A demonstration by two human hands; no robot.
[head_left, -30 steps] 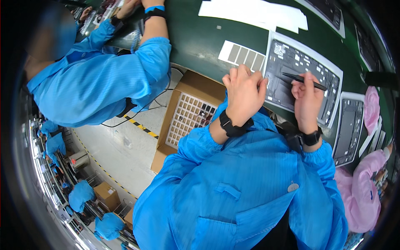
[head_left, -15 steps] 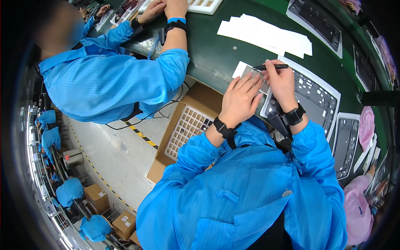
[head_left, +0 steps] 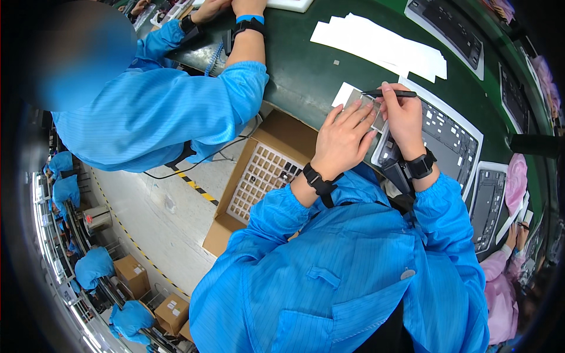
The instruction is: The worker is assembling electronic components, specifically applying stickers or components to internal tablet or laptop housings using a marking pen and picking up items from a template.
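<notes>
My left hand (head_left: 343,141) lies flat, fingers slightly spread, over a small white-and-grey sheet (head_left: 343,94) near the bench edge. Its fingertips press on the sheet and hide part of it. In my right hand (head_left: 404,117) is a pair of black tweezers (head_left: 401,93), pinched between thumb and fingers. The tweezers' tip points left and reaches the sheet just beyond my left fingertips; whether it grips anything is too small to tell. Beside and partly under my right wrist lies a flat black panel (head_left: 453,141) with many small white patches, on a white backing.
Overlapping white paper sheets (head_left: 376,47) lie farther back on the green bench (head_left: 306,76). More black panels (head_left: 487,200) line the right side. Below the bench stands a cardboard box (head_left: 282,126) with a white gridded tray (head_left: 250,194). A co-worker's blue sleeve (head_left: 194,100) is at left.
My hands and the sheet appear slightly farther right as the view shifts. The tweezers' tip stays at the sheet. The co-worker at left leans forward, and pink-sleeved hands now show at far right.
</notes>
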